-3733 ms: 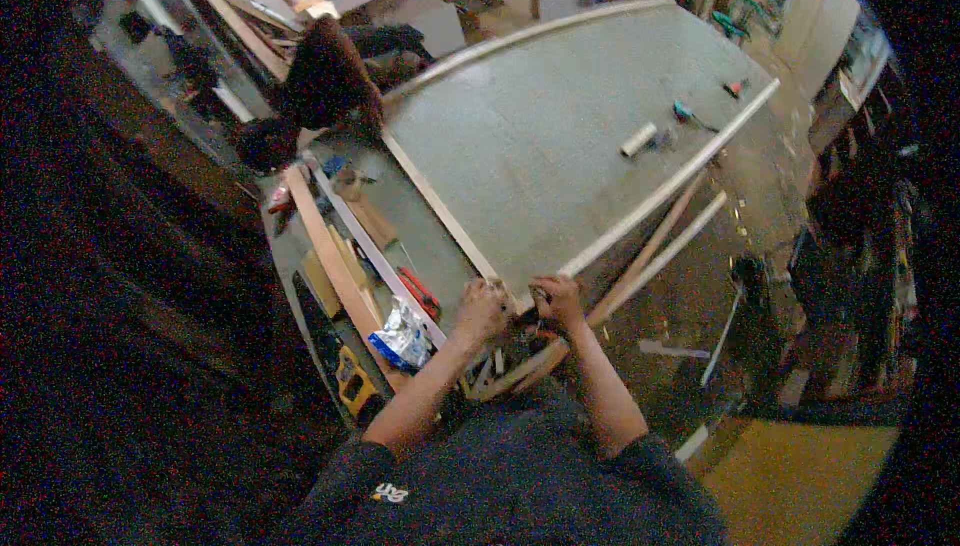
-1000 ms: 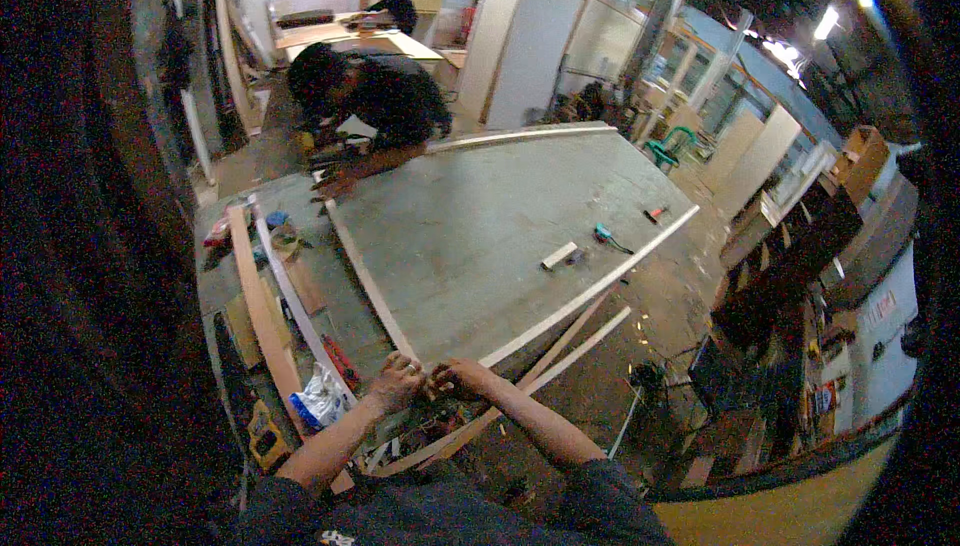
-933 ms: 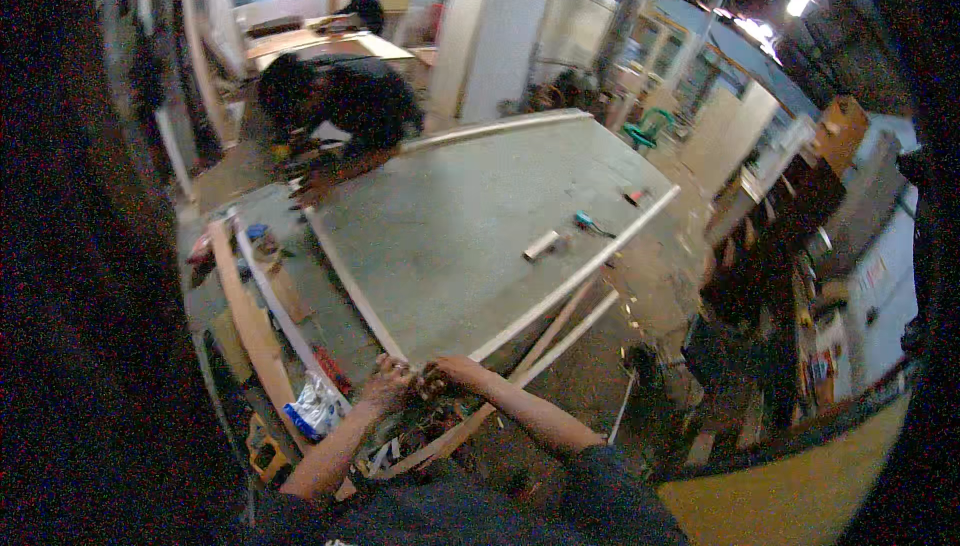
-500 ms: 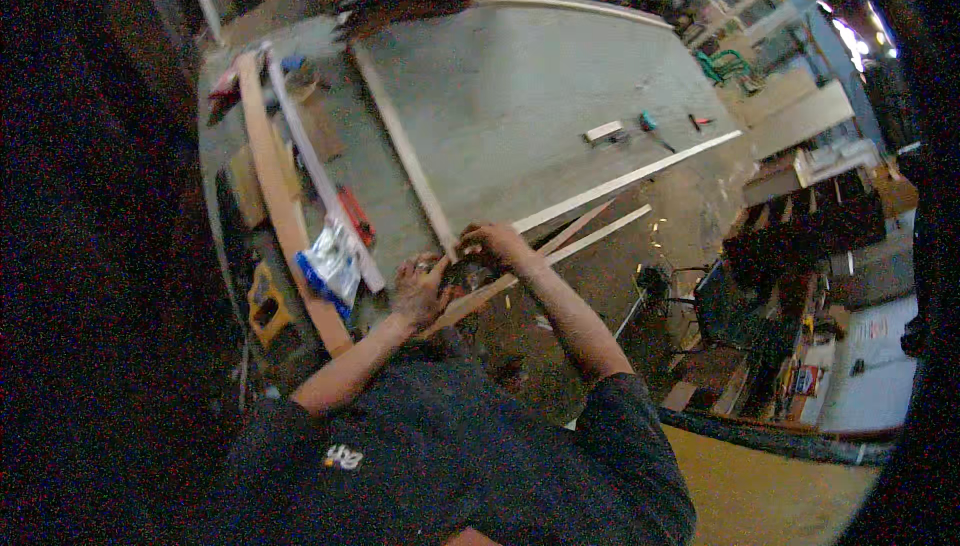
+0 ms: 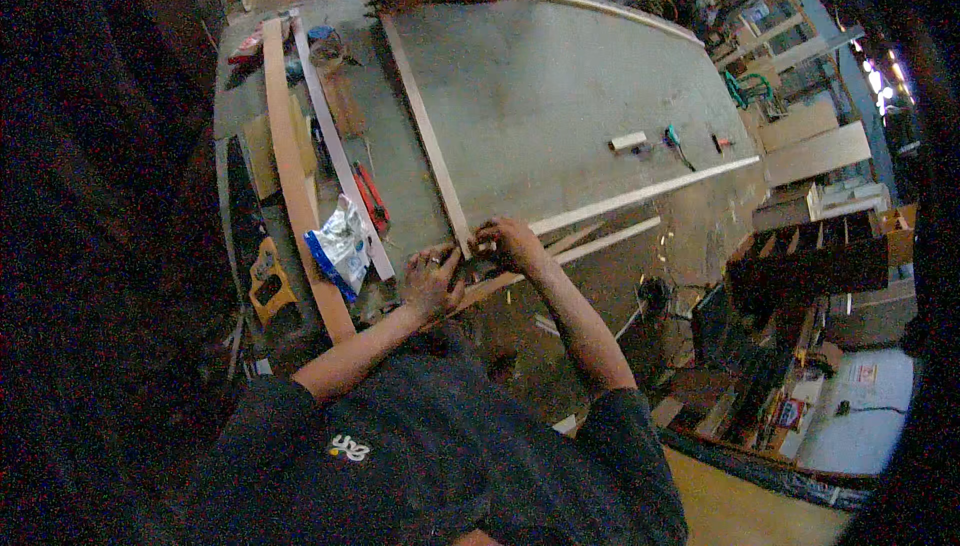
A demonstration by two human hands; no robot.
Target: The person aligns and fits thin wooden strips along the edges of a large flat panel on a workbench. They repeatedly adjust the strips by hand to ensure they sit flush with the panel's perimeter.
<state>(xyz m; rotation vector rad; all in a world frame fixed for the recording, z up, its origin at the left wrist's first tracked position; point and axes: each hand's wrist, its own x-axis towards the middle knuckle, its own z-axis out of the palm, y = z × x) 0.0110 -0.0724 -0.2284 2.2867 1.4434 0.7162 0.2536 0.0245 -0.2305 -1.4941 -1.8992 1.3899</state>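
Left hand [image 5: 432,286], right hand [image 5: 508,243] close together at near end of strip [image 5: 427,136]; I can't tell whether either grips it. Strip lies on tabletop [image 5: 540,96], right of silver bag [image 5: 343,246].

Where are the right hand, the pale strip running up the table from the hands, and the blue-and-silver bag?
Right hand [image 5: 508,244]: head view, back of the hand.
Pale strip [image 5: 427,136]: head view, middle of its length.
Blue-and-silver bag [image 5: 344,243]: head view, silver part.
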